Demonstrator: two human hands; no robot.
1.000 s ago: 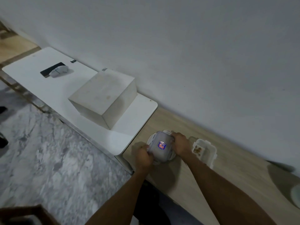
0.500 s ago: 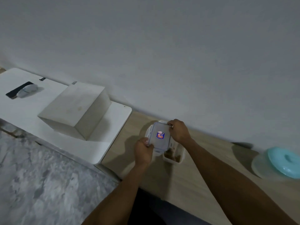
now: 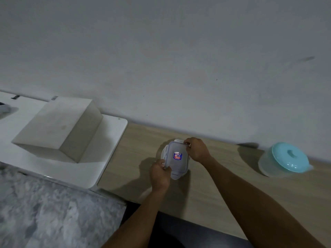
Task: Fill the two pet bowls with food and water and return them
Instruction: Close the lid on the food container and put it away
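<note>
A clear rectangular lid (image 3: 176,158) with a red and blue sticker is held flat above the wooden counter (image 3: 223,194). My left hand (image 3: 160,173) pinches its near-left corner. My right hand (image 3: 196,151) grips its far-right edge at a clip tab. The lid covers the small food container, so the container body and the food in it are hidden. A white round bowl (image 3: 162,152) shows as a curved rim just left of the lid. It touches or sits partly under the lid; I cannot tell which.
A translucent tub with a teal lid (image 3: 286,158) stands on the counter at the right, near the wall. A white shelf (image 3: 111,149) adjoins the counter on the left and carries a white box (image 3: 59,129). Grey marble floor (image 3: 53,212) lies below.
Both hands have carried the lid to the right, over the food container, which was open and showing brown food half a second ago. The teal-lidded tub has come further into view.
</note>
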